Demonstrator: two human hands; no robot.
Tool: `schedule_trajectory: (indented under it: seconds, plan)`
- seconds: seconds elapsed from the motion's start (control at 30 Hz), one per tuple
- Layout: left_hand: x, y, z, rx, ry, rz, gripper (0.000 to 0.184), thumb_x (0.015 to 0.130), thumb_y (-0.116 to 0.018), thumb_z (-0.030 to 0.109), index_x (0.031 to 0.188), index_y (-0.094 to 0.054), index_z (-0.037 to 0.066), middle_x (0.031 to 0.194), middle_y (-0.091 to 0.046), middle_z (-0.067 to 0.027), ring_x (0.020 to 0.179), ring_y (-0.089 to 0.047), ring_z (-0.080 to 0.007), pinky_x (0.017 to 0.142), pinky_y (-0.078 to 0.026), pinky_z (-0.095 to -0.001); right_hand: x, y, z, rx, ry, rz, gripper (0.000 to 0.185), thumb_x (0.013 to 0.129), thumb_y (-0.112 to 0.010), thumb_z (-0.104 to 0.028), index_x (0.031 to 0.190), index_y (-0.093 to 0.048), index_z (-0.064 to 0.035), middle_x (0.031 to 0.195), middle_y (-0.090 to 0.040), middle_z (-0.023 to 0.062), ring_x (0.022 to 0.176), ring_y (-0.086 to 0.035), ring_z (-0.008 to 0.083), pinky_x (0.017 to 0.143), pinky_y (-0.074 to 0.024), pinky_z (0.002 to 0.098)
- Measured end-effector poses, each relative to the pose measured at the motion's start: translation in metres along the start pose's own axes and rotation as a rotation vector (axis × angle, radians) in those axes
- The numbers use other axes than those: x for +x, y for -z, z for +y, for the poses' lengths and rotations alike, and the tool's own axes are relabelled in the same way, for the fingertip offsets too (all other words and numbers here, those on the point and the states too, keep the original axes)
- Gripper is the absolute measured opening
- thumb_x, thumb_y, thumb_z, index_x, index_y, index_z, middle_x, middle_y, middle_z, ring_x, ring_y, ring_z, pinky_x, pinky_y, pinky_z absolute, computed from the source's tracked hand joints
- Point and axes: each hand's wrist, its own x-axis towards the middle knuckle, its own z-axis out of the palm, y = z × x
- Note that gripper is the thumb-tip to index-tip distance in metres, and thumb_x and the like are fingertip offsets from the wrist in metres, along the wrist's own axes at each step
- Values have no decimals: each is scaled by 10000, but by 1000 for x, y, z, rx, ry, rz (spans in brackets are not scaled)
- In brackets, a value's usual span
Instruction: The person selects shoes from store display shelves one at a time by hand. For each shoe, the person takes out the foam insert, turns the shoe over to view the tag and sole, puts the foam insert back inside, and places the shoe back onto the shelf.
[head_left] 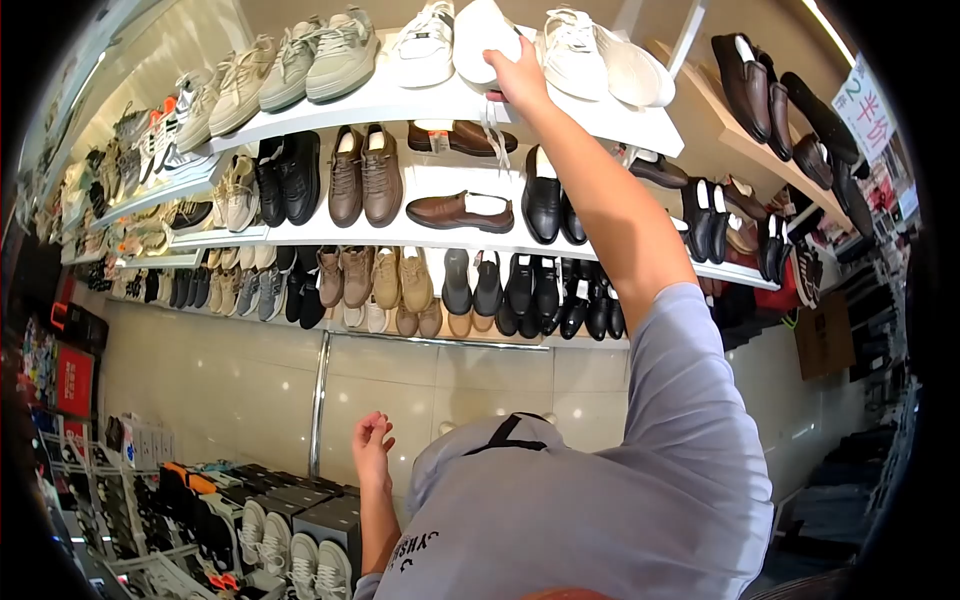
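Observation:
My right hand (517, 72) reaches up to the top shelf and grips a white sneaker (486, 38), thumb against its pale side. The other fingers are partly hidden. White laces (494, 135) dangle below this hand, over the shelf's front edge. A white sneaker (425, 45) stands just left of the held one. To the right are another laced white sneaker (574, 55) and a white shoe tipped to show its sole (636, 68). Low at my left side, my left hand (373, 447) hangs with loosely bent fingers, holding nothing.
Grey-green sneakers (343, 55) line the top shelf's left part. Brown lace-up shoes (364, 175) and black loafers (542, 195) fill the shelf below. Several pairs stand on the lowest level. A wooden side shelf (715, 100) holds dark shoes. Shoe boxes (328, 515) stand behind my left hand.

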Motion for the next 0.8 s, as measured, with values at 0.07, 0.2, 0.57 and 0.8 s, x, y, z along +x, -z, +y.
schedule_trajectory:
  seconds: [0.07,0.2,0.57,0.8]
  plan:
    - [9,11,2,30,31,-19,255,933,-605,250,1127,-578,88,1118,-612,-41,1032,-584,-176,839,-475,-354,-7,0,-13,-133,-32,33,866,771,-645,-350,1477,-229,-69,1192,-586,188,952,-638,252,673,-581,326]
    - [31,13,20,111,11,-106,250,928,-614,243,1129,-586,97,1128,-619,-36,1028,-585,-167,840,-466,-343,0,2,-13,-663,-65,52,930,767,-582,-580,1475,-248,-77,1150,-636,165,967,-662,275,788,-523,409]
    - [62,-55,29,390,-7,-493,281,935,-602,253,1158,-577,85,1120,-618,-30,1025,-581,-160,844,-469,-339,-211,113,52,-527,41,-131,604,835,-687,-248,1362,-460,-59,1152,-568,167,912,-632,248,865,-491,355]
    - [37,-156,8,569,-48,-790,276,937,-594,236,1160,-578,76,1088,-614,-6,984,-569,-118,831,-457,-305,-389,205,157,-385,-333,-4,298,832,-638,-164,1106,-656,-48,1202,-589,161,910,-637,281,808,-512,359]
